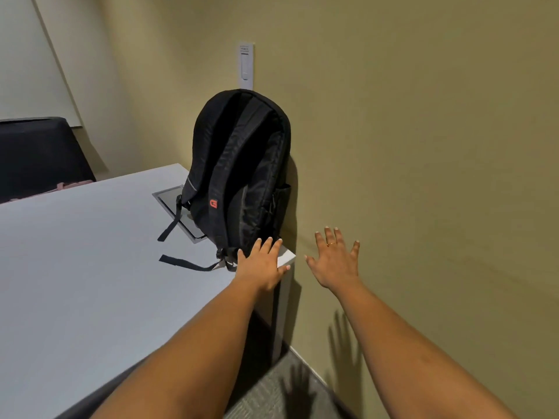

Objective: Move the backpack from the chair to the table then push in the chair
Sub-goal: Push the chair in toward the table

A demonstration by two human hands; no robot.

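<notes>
Left hand (pixel 263 267): fingers (pixel 273 244) spread flat, gripping nothing, tips touching the backpack (pixel 242 170) base, likely steadying it. Right hand (pixel 334 261) splayed, empty, hovering near the wall (pixel 423 146). Backpack stands upright at the table (pixel 75 252) corner, leaning on the wall so it stays up, straps trailing over an inset panel (pixel 169 201). A dark chair (pixel 39 152) sits beyond the table's far end; pushing a chair in remains.

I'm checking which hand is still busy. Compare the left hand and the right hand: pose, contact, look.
The left hand lies over the table corner, fingertips at the backpack base; the right hand hangs off the table beside the wall, touching nothing that I can see. The right hand wears a ring; the left shows none. The right hand's fingers spread wider. Both hands are open, palms down, holding nothing.
</notes>
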